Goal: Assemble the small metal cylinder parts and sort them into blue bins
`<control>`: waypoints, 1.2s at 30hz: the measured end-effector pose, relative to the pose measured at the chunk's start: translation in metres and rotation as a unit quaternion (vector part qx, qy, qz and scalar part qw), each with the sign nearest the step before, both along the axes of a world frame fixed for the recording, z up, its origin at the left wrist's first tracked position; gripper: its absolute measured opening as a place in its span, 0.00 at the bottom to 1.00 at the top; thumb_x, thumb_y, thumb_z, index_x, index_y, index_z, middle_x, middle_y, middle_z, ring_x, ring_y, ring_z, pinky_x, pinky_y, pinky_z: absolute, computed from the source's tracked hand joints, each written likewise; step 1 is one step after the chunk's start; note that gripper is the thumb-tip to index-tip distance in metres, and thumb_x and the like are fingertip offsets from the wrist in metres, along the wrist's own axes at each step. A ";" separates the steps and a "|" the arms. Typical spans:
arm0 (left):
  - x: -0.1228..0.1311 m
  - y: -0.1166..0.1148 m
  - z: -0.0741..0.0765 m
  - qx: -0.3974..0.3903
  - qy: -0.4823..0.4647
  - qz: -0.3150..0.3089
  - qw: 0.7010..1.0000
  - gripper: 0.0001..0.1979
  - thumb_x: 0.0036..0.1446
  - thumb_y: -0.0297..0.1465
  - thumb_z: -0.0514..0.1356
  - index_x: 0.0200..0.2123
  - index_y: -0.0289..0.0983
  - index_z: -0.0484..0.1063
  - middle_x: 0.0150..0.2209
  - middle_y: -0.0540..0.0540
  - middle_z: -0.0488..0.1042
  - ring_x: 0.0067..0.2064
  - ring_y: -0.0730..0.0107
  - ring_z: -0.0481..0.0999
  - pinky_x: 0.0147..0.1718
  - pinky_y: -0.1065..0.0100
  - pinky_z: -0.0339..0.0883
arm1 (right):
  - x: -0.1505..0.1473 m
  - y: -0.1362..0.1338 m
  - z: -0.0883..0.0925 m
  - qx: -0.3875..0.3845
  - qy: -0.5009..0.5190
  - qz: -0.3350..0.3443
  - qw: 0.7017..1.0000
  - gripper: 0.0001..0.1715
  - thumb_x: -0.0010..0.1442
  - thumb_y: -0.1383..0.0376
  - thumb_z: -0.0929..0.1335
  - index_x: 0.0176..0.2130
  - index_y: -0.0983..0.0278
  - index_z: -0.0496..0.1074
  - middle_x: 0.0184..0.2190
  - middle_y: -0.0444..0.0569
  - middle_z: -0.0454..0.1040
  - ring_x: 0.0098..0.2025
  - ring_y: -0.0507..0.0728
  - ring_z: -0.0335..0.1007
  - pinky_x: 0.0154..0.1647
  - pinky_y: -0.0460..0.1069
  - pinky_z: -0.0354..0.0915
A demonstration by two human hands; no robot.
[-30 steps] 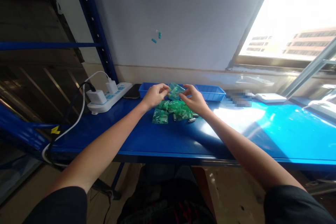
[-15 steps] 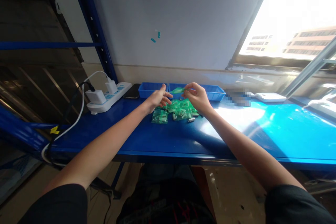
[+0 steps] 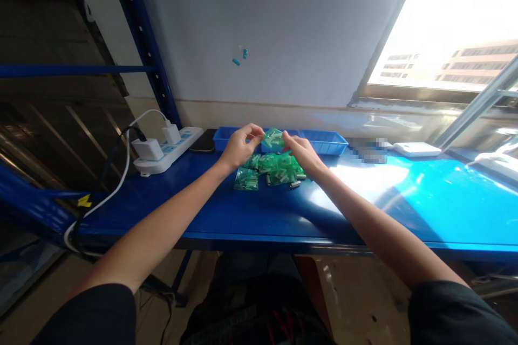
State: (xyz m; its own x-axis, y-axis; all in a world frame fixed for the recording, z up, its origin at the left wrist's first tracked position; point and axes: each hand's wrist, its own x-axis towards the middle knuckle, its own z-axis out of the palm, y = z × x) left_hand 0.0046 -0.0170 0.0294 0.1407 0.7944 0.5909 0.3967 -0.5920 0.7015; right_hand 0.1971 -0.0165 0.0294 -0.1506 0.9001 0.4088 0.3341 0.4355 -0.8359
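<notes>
A small green plastic bag [image 3: 272, 139] is held up between both hands above a pile of similar green bags [image 3: 272, 169] on the blue bench. My left hand [image 3: 238, 145] pinches the bag's left edge. My right hand [image 3: 300, 152] grips its right edge, fingers curled. A few small silver parts [image 3: 295, 184] lie at the pile's near edge. Just behind the hands stands a shallow blue tray [image 3: 324, 143].
A white power strip [image 3: 169, 152] with two chargers and cables sits at the left, a dark phone [image 3: 204, 142] beside it. A white box [image 3: 417, 150] lies at the right under the window. A blue rack post [image 3: 142, 38] rises at the left.
Half a second ago only my right hand held the bag and my left hand was open beside it. Now my left hand has closed on the bag's left edge again.
</notes>
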 end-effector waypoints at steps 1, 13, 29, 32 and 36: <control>0.000 -0.002 0.000 0.049 0.065 -0.002 0.997 0.07 0.59 0.34 0.57 0.36 0.37 0.72 0.38 0.46 0.73 0.38 0.69 0.72 0.35 0.70 0.65 | -0.001 -0.001 0.001 -0.023 0.034 0.017 0.999 0.32 0.59 0.43 0.60 0.28 0.65 0.75 0.27 0.48 0.71 0.32 0.55 0.68 0.33 0.49 0.63; 0.004 -0.020 0.003 0.215 0.131 0.087 0.964 0.13 0.65 0.36 0.52 0.40 0.38 0.74 0.35 0.46 0.72 0.35 0.70 0.70 0.39 0.70 0.64 | -0.013 -0.020 0.009 -0.257 0.160 0.200 0.932 0.22 0.57 0.48 0.67 0.36 0.65 0.70 0.28 0.49 0.73 0.29 0.54 0.71 0.30 0.49 0.68; 0.008 -0.003 -0.006 -0.186 -0.019 -0.085 0.979 0.30 0.61 0.52 0.45 0.32 0.34 0.75 0.27 0.44 0.75 0.29 0.69 0.72 0.28 0.70 0.63 | 0.000 -0.009 -0.004 0.228 -0.072 -0.050 0.970 0.02 0.50 0.66 0.68 0.29 0.61 0.68 0.31 0.45 0.71 0.38 0.57 0.67 0.44 0.54 0.64; 0.008 -0.001 -0.006 -0.230 -0.098 -0.078 0.965 0.25 0.58 0.51 0.52 0.30 0.34 0.73 0.27 0.46 0.74 0.26 0.73 0.70 0.25 0.72 0.61 | -0.007 -0.016 -0.009 0.296 -0.168 -0.020 0.940 0.07 0.50 0.72 0.65 0.28 0.60 0.69 0.36 0.49 0.70 0.43 0.59 0.65 0.47 0.55 0.63; 0.008 0.001 -0.006 -0.147 -0.110 -0.009 0.983 0.11 0.55 0.38 0.59 0.32 0.35 0.71 0.26 0.50 0.71 0.25 0.75 0.67 0.26 0.73 0.61 | -0.012 -0.020 -0.012 0.285 -0.196 -0.072 0.936 0.11 0.50 0.70 0.66 0.35 0.59 0.75 0.45 0.53 0.64 0.51 0.64 0.59 0.52 0.60 0.60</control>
State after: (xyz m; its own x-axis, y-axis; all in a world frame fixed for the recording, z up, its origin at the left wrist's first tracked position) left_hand 0.0128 -0.0158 0.0231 0.0502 0.9339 0.3539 0.2076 -0.3564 0.9110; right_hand 0.1855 -0.0363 0.0177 -0.2829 0.5758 0.7670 0.6561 0.6995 -0.2832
